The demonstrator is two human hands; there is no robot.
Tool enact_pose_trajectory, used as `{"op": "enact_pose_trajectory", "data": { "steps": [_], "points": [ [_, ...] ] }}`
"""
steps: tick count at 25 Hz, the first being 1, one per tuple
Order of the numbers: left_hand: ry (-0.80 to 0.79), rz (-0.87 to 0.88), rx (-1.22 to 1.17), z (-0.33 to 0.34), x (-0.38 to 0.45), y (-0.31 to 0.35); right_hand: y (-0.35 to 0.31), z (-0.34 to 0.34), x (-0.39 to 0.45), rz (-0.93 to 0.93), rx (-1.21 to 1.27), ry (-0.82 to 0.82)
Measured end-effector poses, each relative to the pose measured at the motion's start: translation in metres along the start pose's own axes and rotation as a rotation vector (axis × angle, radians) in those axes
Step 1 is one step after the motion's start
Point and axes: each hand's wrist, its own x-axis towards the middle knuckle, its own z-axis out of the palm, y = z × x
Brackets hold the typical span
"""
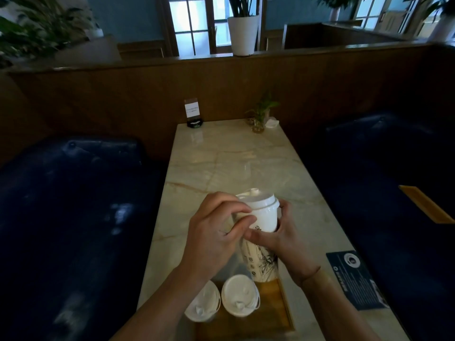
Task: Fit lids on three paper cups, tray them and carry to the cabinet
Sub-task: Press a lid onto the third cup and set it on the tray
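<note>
A tall white paper cup (262, 262) with dark printing stands at the far edge of a wooden tray (275, 313) near the table's front. A white lid (261, 201) sits on its top. My left hand (216, 232) wraps the cup's upper left side, fingers just under the lid. My right hand (280, 235) grips its right side, thumb across the front. Two more lidded cups stand on the tray nearer to me: one at the left (203, 303), one beside it (238, 295).
The marble table (229, 163) runs away from me between two dark blue benches. A card holder (193, 113) and a small plant in a glass (258, 119) stand at its far end. A dark leaflet (354, 279) lies at the right. A wooden partition rises behind.
</note>
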Motion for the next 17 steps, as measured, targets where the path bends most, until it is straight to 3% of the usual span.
{"op": "enact_pose_trajectory", "data": {
  "steps": [9, 17],
  "points": [
    [0.023, 0.060, 0.104, 0.005, 0.009, 0.002, 0.003, 0.013, 0.003, -0.141, -0.100, 0.204],
    [0.004, 0.017, -0.051, -0.009, 0.009, 0.010, -0.010, 0.005, -0.010, -0.056, 0.096, 0.103]
  ]
}}
